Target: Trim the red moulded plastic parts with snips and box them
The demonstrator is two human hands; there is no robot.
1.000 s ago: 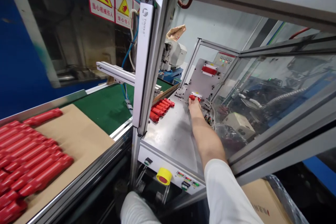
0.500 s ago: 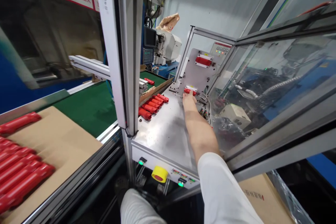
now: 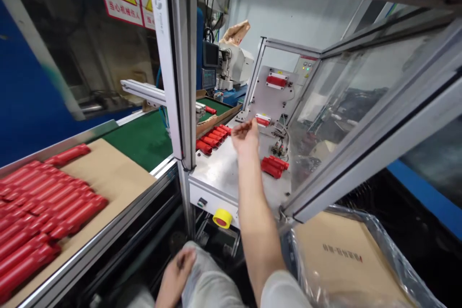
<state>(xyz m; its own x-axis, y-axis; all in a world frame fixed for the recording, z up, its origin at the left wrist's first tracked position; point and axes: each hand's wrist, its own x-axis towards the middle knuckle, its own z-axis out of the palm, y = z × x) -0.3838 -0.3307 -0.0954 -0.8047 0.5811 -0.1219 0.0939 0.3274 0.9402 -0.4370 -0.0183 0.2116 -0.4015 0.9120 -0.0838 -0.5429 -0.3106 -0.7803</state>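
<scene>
My right hand (image 3: 245, 135) is over the metal table top (image 3: 220, 168), its fingers loosely bent and pointing left, and I see nothing in them. To its right, a red tubular part (image 3: 262, 121) sits in the lower white holder of an upright plate (image 3: 265, 101). Another red part (image 3: 277, 81) is in the upper holder. Left of the hand, a row of red tubular parts (image 3: 212, 138) lies along the table's edge. My left hand (image 3: 176, 276) is low by my thigh, fingers loosely curled with a dark gap between them; no object shows there.
Several red parts (image 3: 275, 166) lie at the table's right. More are stacked on cardboard (image 3: 119, 163) over a green conveyor (image 3: 144, 137). Aluminium posts (image 3: 187, 72) frame the station. A yellow-collared button (image 3: 222, 219) is in front. A plastic-lined carton (image 3: 346, 255) stands lower right.
My right hand has come off the lower holder and moved left, leaving the red part there. My left hand has come into view. The view has shifted, showing the red parts at the table's right.
</scene>
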